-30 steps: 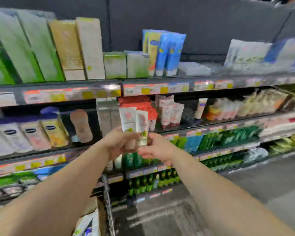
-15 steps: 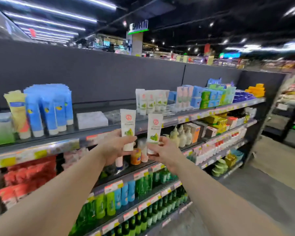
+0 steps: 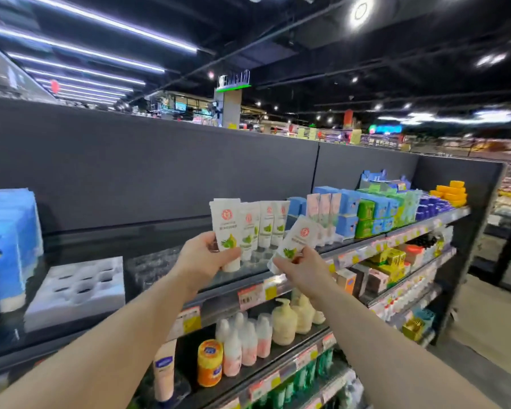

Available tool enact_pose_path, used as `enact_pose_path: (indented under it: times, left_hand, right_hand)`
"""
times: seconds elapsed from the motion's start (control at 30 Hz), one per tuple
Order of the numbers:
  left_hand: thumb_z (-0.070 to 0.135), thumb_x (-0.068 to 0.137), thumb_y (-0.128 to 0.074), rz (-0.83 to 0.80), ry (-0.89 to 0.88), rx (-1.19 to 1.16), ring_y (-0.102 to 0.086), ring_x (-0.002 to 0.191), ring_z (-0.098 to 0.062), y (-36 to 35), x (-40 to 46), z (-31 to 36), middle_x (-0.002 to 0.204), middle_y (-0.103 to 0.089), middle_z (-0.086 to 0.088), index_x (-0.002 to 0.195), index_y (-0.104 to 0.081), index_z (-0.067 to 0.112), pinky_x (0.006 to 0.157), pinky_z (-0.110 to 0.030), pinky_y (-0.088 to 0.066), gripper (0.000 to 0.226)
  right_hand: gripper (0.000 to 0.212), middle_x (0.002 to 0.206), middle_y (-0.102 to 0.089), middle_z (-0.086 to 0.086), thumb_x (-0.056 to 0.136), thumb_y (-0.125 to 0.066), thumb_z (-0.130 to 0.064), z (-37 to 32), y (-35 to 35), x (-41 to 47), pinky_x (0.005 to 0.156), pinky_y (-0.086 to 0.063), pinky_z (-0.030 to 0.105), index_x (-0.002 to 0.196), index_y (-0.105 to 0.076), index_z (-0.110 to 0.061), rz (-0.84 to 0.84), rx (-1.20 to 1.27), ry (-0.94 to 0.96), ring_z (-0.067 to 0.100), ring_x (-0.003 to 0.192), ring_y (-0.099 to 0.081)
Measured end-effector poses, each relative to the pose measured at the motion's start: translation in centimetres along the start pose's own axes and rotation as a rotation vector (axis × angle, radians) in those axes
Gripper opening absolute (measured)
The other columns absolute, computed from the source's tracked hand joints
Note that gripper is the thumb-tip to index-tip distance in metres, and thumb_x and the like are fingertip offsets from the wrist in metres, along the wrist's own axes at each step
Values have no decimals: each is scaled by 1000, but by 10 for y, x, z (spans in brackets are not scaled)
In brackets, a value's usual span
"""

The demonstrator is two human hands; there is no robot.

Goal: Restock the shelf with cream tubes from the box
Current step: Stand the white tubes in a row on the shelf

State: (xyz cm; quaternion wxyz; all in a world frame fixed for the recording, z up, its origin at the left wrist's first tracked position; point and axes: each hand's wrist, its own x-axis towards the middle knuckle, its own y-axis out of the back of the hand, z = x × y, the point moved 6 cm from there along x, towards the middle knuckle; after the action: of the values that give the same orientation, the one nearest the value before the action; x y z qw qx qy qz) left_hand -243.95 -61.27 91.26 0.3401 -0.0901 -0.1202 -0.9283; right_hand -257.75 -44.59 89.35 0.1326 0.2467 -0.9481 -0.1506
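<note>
I see a dark ceiling [image 3: 307, 39] crossed by long strip lights [image 3: 101, 22], with one round lamp [image 3: 360, 11] upper right. A grey back panel [image 3: 160, 160] tops the shelving. A pillar [image 3: 231, 107] stands beyond it, and tan floor [image 3: 484, 326] runs right.

Head-worn camera faces forward, close to the top shelf [image 3: 366, 246], tilted upward.

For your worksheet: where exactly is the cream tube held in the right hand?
In the head view, right of centre, the tilted cream tube is pinched by the right hand above the top shelf edge, just right of the standing white tubes.
</note>
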Motion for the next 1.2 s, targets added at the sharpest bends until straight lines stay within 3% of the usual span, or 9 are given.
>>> enact_pose_path:
  times: [0.1, 0.27, 0.43, 0.57, 0.77, 0.9, 1.0, 1.2]
  left_hand:
    - [17, 84, -75, -2, -19, 38, -67, 80, 5, -12, 18, -5, 92, -70, 21, 100, -65, 29, 55, -7, -47, 23]
    - [21, 82, -76, 62, 28, 65, -66, 87, 2, -17, 44, -21, 94, -69, 22, 100, -63, 33, 68, -18, -51, 24]
    - [21, 84, -74, 141, 74, 93, -65, 93, 0, -22, 51, -33, 98, -71, 20, 101, -64, 31, 73, -23, -51, 22]
    - [16, 84, -73, 253, 100, 87, -71, 90, -9, -26, 52, -30, 97, -75, 11, 104, -66, 24, 77, -32, -58, 22]
    - [23, 85, -71, 361, 108, 176, -68, 86, -2, -37, 43, -28, 94, -71, 15, 99, -61, 33, 63, -17, -49, 20]
    - [23, 85, -71, 394, 117, 176, -70, 86, -4, -43, 40, -27, 96, -72, 12, 100, -61, 32, 64, -19, -52, 20]
    - [24, 86, -70, 391, 131, 189, -70, 89, -6, -46, 38, -26, 98, -72, 13, 101, -61, 34, 66, -21, -53, 20]
    - [24, 88, -68, 381, 146, 203, -67, 91, -5, -47, 39, -22, 99, -69, 15, 99, -58, 34, 62, -18, -50, 19]
  right_hand:
    - [27, 104, -68, -12, 87, -71, -32, -1, -3, 38, 88, -49, 34, 111, -60, -27, -29, -73, 25, 13, 101, -62]
    - [41, 111, -67, -15, 83, -72, -35, -6, -15, 102, 94, -52, 46, 117, -52, -29, -105, -175, 139, 12, 103, -62]
    - [31, 114, -61, -10, 89, -68, -19, 5, -30, 137, 76, -50, 28, 109, -45, -23, -252, -233, 193, 14, 101, -58]
    - [35, 125, -58, -6, 90, -67, -13, 12, -40, 152, 87, -52, 33, 115, -46, -24, -361, -264, 262, 17, 107, -56]
    - [39, 127, -55, -8, 90, -67, -19, 18, -44, 160, 80, -48, 26, 120, -43, -27, -423, -264, 324, 15, 109, -55]
    - [37, 121, -53, -9, 91, -66, -18, 20, -44, 162, 82, -49, 28, 117, -42, -28, -454, -263, 324, 11, 102, -52]
    - [37, 119, -53, -9, 91, -66, -16, 19, -44, 161, 90, -50, 34, 114, -40, -29, -477, -267, 328, 14, 108, -54]
    - [37, 109, -51, -8, 91, -66, -20, 21, -45, 153, 88, -52, 33, 117, -40, -24, -465, -393, 386, 10, 95, -50]
